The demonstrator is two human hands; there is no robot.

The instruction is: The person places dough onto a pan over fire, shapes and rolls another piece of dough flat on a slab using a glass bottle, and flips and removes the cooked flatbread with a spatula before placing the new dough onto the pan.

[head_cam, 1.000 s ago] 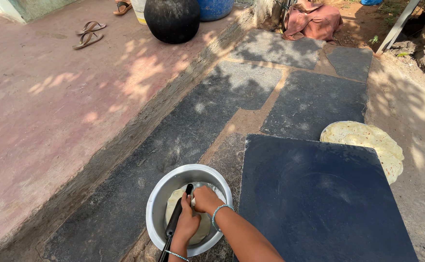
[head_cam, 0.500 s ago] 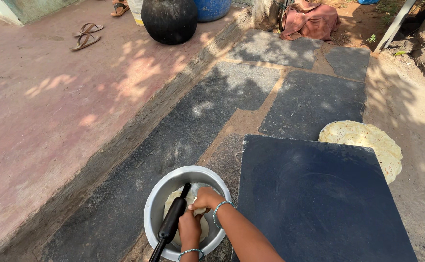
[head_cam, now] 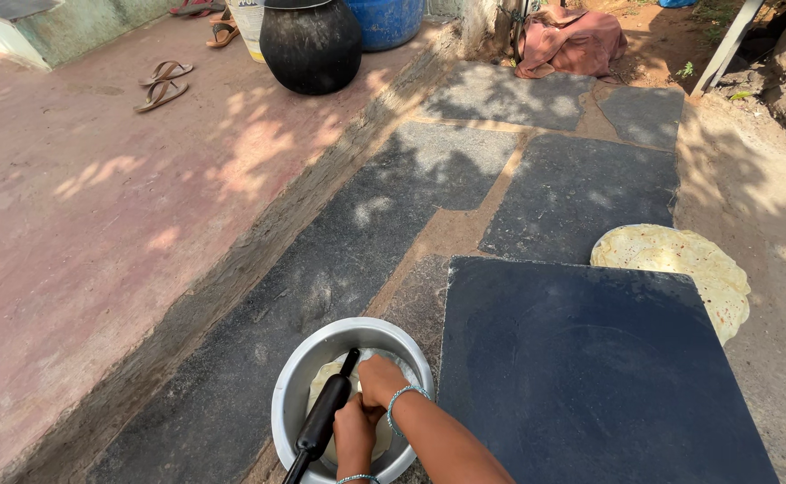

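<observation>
A round steel bowl (head_cam: 296, 376) sits on the stone paving at the bottom of the head view. Pale dough (head_cam: 321, 376) lies inside it. A black rolling pin (head_cam: 323, 419) leans in the bowl, its tip up on the far side. My right hand (head_cam: 379, 378) is curled down onto the dough, a beaded bracelet on its wrist. My left hand (head_cam: 354, 435) sits just below it, fingers closed on the same dough beside the pin.
A dark square stone slab (head_cam: 590, 376) lies right of the bowl. Thin flatbreads (head_cam: 680, 264) are stacked beyond its far right corner. A black pot (head_cam: 310, 45), blue barrel (head_cam: 393, 18), sandals (head_cam: 161, 82) and a pink cloth (head_cam: 572, 40) stand far off.
Both hands have kept working the dough, with the left hand drawn back toward me. The rolling pin has slid slightly in the bowl. The camera tilted a little.
</observation>
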